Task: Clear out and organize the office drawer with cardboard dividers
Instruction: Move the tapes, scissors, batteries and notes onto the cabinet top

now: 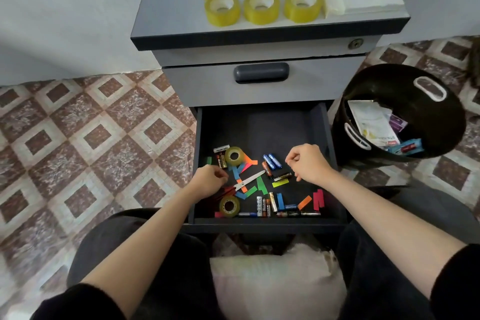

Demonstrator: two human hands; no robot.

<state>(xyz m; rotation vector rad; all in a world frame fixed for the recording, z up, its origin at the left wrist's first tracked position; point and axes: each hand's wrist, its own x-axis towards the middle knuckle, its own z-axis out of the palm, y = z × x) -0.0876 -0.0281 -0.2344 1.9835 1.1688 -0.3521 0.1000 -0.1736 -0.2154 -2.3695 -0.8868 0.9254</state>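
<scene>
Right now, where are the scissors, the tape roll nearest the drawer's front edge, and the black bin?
scissors (250,179): head view, on the metal blades.
front tape roll (230,213): head view, on its near outer wall.
black bin (441,122): head view, on its bare right wall.

**Materials and finish**

Dark grey drawer (259,127) floor: matt, smooth. Yellowish clear-plastic tape roll (233,155): glossy. Red-handled scissors (250,180): bright metal blades, plastic grips. Small cylindrical batteries (272,161): shiny printed jackets. Coloured paper strips (280,184): matt. Round black plastic bin (441,122): slight sheen. Cream cloth cushion (272,280): soft, fuzzy.
</scene>
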